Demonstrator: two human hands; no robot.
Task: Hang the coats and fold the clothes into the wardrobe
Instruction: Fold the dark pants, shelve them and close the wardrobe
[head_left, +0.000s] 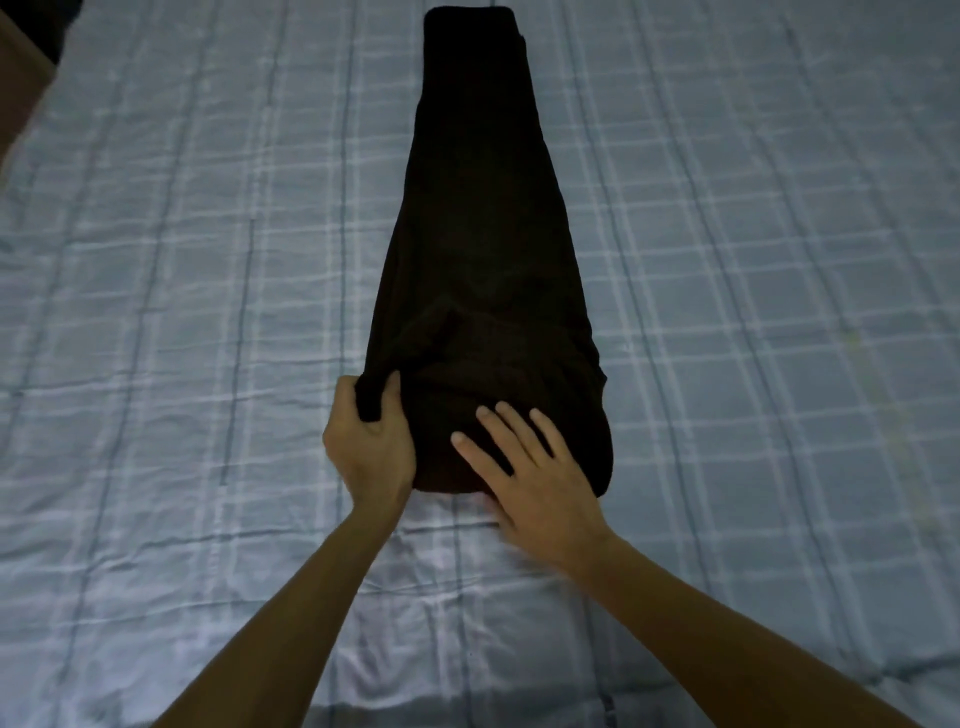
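Spreading across the bed (208, 312), a checked blue sheet is carrying the black garment (483, 234), stretching away from me. I'm pinching its near corner with my left hand (366, 441) while my right hand (530, 467) is pressing flat, fingers straight, on its near end.

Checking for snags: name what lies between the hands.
Only black garment fabric, in the head view: left hand grips its edge, right hand rests on it.

garment (483, 234) lengthwise on bed (182, 312); both hands at its near end.
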